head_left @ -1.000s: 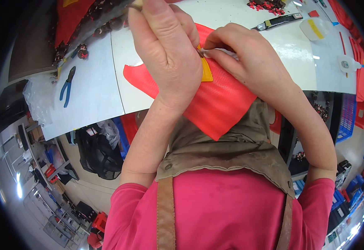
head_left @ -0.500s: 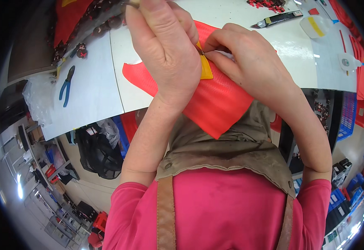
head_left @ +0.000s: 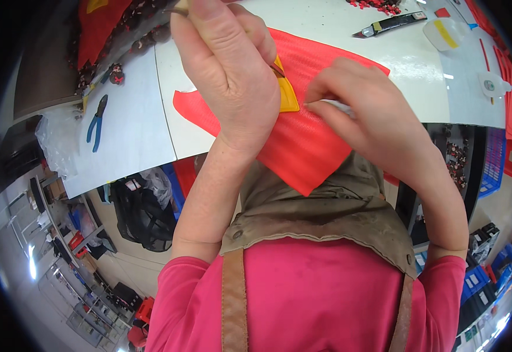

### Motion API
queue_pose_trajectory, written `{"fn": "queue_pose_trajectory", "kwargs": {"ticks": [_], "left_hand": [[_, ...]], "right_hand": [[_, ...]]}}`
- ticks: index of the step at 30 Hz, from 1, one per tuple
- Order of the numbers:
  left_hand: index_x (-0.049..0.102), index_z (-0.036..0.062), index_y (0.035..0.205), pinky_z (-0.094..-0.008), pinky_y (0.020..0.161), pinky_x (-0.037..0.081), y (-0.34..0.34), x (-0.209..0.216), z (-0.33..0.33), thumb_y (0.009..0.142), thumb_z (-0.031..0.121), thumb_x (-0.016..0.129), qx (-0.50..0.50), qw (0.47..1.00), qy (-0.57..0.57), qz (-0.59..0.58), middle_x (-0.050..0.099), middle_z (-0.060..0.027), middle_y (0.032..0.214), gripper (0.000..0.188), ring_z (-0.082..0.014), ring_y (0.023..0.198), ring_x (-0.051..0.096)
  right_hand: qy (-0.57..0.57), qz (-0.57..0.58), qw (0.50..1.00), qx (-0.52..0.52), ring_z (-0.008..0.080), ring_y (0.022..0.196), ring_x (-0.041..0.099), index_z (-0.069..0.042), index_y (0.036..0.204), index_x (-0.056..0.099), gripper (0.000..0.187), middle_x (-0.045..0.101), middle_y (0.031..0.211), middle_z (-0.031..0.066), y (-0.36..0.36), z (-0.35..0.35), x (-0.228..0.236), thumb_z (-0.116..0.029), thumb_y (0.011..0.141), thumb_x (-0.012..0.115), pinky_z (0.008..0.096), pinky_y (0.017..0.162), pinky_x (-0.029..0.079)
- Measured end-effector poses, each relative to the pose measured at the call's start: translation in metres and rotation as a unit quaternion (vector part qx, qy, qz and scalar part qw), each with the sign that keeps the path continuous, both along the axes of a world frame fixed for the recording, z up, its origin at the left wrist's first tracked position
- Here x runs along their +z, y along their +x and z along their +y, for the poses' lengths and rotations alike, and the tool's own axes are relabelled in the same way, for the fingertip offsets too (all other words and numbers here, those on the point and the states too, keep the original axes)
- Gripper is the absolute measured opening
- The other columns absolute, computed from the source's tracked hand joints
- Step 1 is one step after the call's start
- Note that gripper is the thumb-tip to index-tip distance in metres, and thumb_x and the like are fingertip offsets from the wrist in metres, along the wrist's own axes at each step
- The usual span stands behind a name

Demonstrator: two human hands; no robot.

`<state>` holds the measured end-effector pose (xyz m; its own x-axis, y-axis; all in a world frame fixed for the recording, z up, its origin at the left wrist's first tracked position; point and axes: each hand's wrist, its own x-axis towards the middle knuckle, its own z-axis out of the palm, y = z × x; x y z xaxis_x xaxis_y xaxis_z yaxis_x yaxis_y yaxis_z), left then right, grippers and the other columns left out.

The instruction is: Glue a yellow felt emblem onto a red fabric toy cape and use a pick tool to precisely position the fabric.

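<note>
A red piece of fabric [head_left: 308,158] hangs over the table's near edge onto my apron. On it lies a yellow patch [head_left: 289,97], partly hidden by my left hand [head_left: 226,76]. That hand is closed round a thin stick-like tool [head_left: 181,8]; one end shows above the fingers, and a brown tip seems to show over the yellow patch. The tool's exact kind is hidden. Just right of the patch is my right hand [head_left: 367,108], closed with thumb and forefinger pinched above the fabric. A bit of white material [head_left: 339,107] shows between its fingers.
Blue-handled pliers [head_left: 96,124] lie at left on the white table [head_left: 127,141]. A utility knife [head_left: 389,25], a bottle [head_left: 446,34] and a smaller white bottle [head_left: 491,86] are at the far right. Small red and dark pieces [head_left: 376,6] lie at the back.
My right hand has drawn back to the right, away from the yellow patch, uncovering the brown tip and more red fabric. My left hand has shifted slightly left.
</note>
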<state>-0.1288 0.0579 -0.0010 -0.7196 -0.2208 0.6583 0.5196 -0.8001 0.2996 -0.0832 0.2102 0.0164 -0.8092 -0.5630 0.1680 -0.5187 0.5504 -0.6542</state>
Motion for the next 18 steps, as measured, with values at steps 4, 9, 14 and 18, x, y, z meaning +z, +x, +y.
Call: {"fn": "queue_pose_trajectory", "kwargs": {"ticks": [4,9,14,18], "left_hand": [[0.047,0.0081,0.096,-0.0214,0.041,0.023,-0.002,-0.002,-0.002,0.105,0.035,0.031,-0.007,1.000,0.012,0.008,0.027,0.0051,0.058,0.032,-0.0047,0.046,0.023],[0.047,0.0080,0.095,-0.0212,0.041,0.022,-0.004,0.001,0.003,0.105,0.036,0.032,-0.038,0.999,0.021,0.017,0.026,0.0050,0.058,0.033,-0.0047,0.046,0.023],[0.044,0.0084,0.091,-0.0218,0.041,0.022,0.020,0.015,-0.007,0.104,0.038,0.033,0.241,0.868,-0.370,-0.227,0.025,0.0045,0.056,0.034,-0.0051,0.045,0.022],[0.044,0.0061,0.099,-0.0235,0.042,0.019,0.019,0.014,-0.007,0.102,0.044,0.035,0.245,0.888,-0.333,-0.199,0.026,0.0036,0.058,0.039,-0.0053,0.047,0.023]], "right_hand": [[-0.094,-0.067,0.983,-0.143,0.0098,0.078,0.055,-0.002,0.096,0.061,0.012,0.062,0.088,0.0021,0.008,0.030,0.009,-0.011,0.089,0.061,0.0212,0.073,0.042],[-0.053,-0.026,0.959,-0.278,0.0068,0.082,0.052,-0.002,0.104,0.063,0.019,0.062,0.092,0.0001,0.010,0.081,-0.007,-0.017,0.095,0.059,0.0202,0.075,0.042],[-0.048,0.104,0.940,-0.322,0.0122,0.085,0.058,-0.001,0.100,0.064,0.018,0.063,0.092,0.0037,0.004,0.094,-0.017,-0.018,0.094,0.060,0.0247,0.080,0.045],[-0.075,0.231,0.923,-0.299,0.0130,0.090,0.058,-0.002,0.102,0.063,0.016,0.063,0.098,0.0042,0.005,0.095,-0.015,-0.016,0.093,0.061,0.0248,0.083,0.044]]}}
